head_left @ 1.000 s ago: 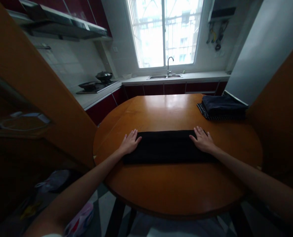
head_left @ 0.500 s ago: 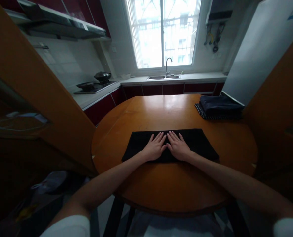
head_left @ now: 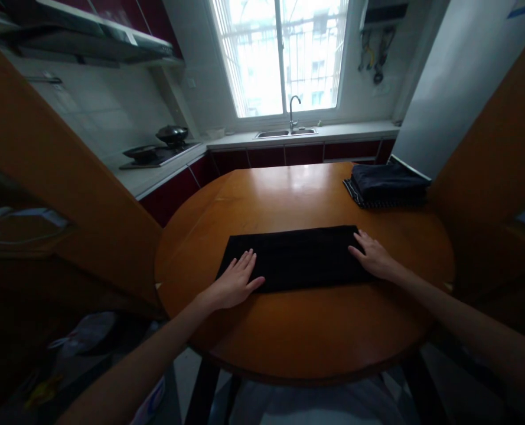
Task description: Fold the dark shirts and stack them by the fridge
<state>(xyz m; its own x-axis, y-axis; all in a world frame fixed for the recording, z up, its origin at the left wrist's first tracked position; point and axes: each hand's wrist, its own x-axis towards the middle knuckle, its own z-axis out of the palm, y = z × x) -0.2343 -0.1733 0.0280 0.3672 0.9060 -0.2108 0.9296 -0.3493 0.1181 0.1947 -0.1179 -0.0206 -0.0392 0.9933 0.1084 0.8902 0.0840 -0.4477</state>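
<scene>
A black folded cloth lies flat as a long rectangle on the wooden table. My left hand rests over its left end, fingers stretched out and thumb spread to the right. At the opposite end, my right hand lies across the right edge of the cloth with its fingers apart. Neither hand grips anything. Whether the cloth is a garment I cannot tell.
A stack of folded dark clothes sits at the table's back right. Behind the table are a sink with a faucet and a stove carrying pans. Wooden frames flank the table on both sides.
My hands have parted from the middle of the cloth, the left sliding to the left end and the right to the right end. The view has shifted slightly.
</scene>
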